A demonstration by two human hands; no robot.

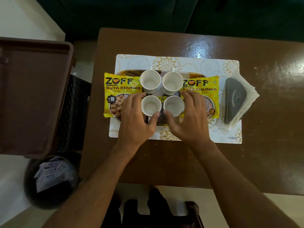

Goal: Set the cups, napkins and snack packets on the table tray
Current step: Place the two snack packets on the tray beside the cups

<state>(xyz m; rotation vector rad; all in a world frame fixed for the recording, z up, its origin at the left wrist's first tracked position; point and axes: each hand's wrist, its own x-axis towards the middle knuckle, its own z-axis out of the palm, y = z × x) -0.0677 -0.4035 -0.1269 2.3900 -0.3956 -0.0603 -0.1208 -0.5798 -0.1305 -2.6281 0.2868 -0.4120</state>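
Several white cups stand close together on a patterned tray (126, 72): two at the back (150, 81) (172, 82) and two at the front. My left hand (137, 118) curls around the front left cup (151, 105), thumb at its near side. My right hand (189, 120) wraps the front right cup (174, 105) the same way. A yellow soya chunks packet (118, 91) lies on the tray's left end, and a second packet (207, 91) lies on its right end. White napkins (246, 97) sit in a grey holder (232, 100) right of the tray.
The tray rests on a white and gold placemat (227, 134) on a brown table (263, 162). A brown plastic bin lid (32, 96) is at the left, over a black crate (74, 111). A dark waste bin (51, 180) with paper stands at lower left.
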